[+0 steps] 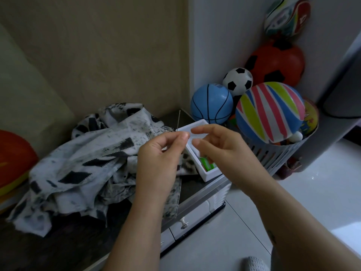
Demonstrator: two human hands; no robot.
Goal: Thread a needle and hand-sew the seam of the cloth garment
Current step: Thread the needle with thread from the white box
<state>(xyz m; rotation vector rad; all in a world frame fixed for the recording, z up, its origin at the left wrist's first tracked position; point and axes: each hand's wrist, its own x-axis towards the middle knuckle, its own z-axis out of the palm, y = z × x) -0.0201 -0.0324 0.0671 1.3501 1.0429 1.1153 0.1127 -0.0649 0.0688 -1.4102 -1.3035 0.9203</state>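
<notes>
**Needle up, thread hand closing in**

She had both hands raised over the corner of the table (78, 241), fingertips almost meeting. The left hand (160, 155) made a tight grip, thumb against forefinger, and the thin needle (178, 120) rose from just above it, long axis nearly upright and tipped a little to the right, so I took it to be pinched there at its lower end. The right hand (222, 147) sat just beside it, to the right and a touch lower, its thumb and forefinger in a narrow grip. I couldn't tell whether thread lay between them, as none showed.

The black-and-white garment (88, 153) lay crumpled on the table to her left, untouched. The open white sewing box (210, 175) stood under her hands. By my reckoning the threading wasn't done, and the right hand would have to travel up and left to meet the needle's top.
</notes>
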